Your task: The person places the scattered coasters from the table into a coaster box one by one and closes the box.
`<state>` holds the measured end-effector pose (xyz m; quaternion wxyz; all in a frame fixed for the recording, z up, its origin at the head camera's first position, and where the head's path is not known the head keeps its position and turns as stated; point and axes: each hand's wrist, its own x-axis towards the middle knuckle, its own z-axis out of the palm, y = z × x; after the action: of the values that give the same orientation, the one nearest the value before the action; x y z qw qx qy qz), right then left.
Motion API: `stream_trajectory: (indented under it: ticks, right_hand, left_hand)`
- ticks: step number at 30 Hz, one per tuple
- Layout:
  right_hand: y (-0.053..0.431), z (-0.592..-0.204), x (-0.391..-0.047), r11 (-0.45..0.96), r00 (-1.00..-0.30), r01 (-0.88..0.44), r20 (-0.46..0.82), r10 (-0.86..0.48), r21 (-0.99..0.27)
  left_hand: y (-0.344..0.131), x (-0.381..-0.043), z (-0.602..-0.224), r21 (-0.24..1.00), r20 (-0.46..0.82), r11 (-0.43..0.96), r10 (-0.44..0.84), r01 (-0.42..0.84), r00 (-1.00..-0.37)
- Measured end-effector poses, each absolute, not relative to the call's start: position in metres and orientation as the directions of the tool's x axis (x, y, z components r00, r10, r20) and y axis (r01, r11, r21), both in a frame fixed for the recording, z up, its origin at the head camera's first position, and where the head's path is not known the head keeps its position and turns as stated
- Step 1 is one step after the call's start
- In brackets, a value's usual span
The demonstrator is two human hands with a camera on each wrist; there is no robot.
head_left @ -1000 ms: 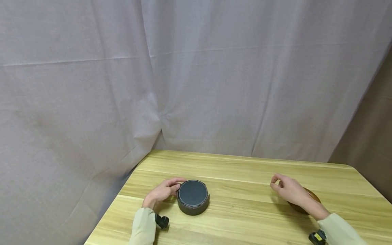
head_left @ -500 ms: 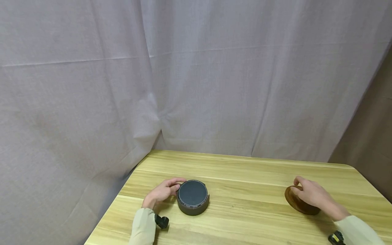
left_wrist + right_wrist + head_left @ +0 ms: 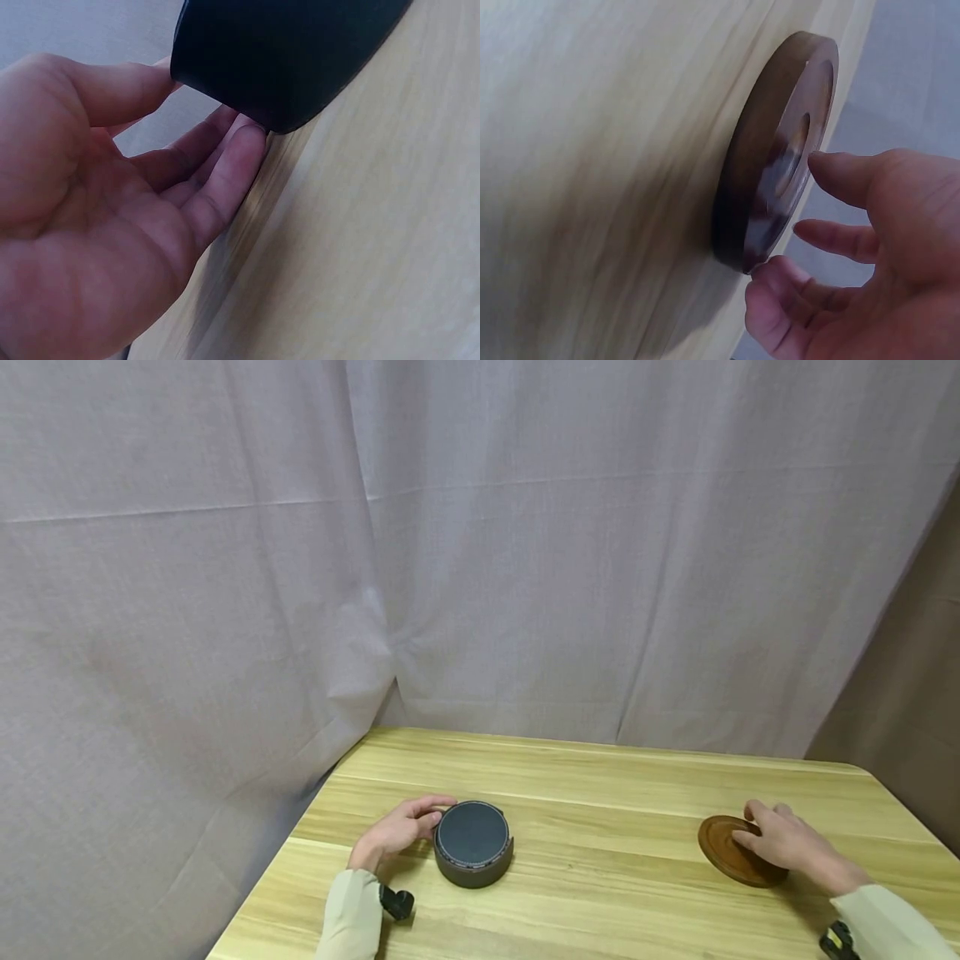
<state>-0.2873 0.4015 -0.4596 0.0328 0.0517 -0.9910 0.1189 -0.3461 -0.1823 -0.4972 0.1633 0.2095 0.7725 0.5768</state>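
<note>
On the left of the wooden table stands a low, black, round cylinder (image 3: 472,845) with a flat dark top and a raised piece along its right side. My left hand (image 3: 397,833) rests against its left side, fingers loosely bent; in the left wrist view the thumb (image 3: 124,91) touches its edge and the fingertips lie by its base. Toward the right lies a brown round wooden coaster (image 3: 722,843) with a ringed recess. Above its right part hovers my right hand (image 3: 795,845); in the right wrist view its fingers are loosely bent beside the coaster, gripping nothing.
The light wooden table (image 3: 585,877) has a back edge along a grey curtain (image 3: 525,568). More cloth hangs at the left and right sides. A small black camera (image 3: 396,902) is strapped to the left wrist, another (image 3: 838,939) to the right.
My right hand has moved right and toward me, from left of the coaster to over its right part, uncovering more of it. The left hand and black cylinder stay put.
</note>
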Motion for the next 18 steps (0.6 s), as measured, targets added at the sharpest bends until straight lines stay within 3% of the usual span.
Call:
stream_trajectory:
  ticks: [9, 18]
  right_hand:
    - [0.414, -0.465, -0.289, 0.966, -0.995, -0.094, -0.005, -0.098, -0.24]
    - [0.42, -0.47, -0.29, 0.957, -0.99, -0.138, 0.036, -0.133, -0.255]
  left_hand:
    - [-0.183, -0.346, -0.497, 0.964, -0.016, 0.238, 0.507, 0.122, -0.862]
    - [-0.183, -0.346, -0.498, 0.966, -0.014, 0.228, 0.511, 0.12, -0.859]
